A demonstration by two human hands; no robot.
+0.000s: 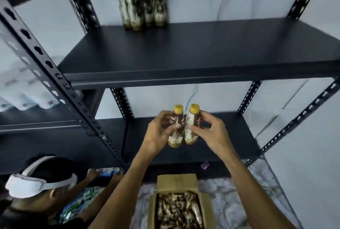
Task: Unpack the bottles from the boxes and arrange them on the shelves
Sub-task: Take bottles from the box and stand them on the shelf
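My left hand (160, 133) grips a brown-and-white bottle with a yellow cap (177, 127), held upright. My right hand (209, 133) grips a matching second bottle (191, 127) right beside it, the two bottles touching. Both are held in the air in front of the lower black shelf (230, 136). Several identical bottles (141, 2) stand in a group at the back left of the upper shelf (202, 50). An open cardboard box (177, 204) on the floor below my arms holds more bottles lying inside.
A second person (36, 192) with a white headband crouches at the lower left, reaching to a neighbouring black rack (46, 63). Packs of clear bottles (27, 90) sit on that rack. A patterned sheet (239, 201) covers the floor. White wall behind.
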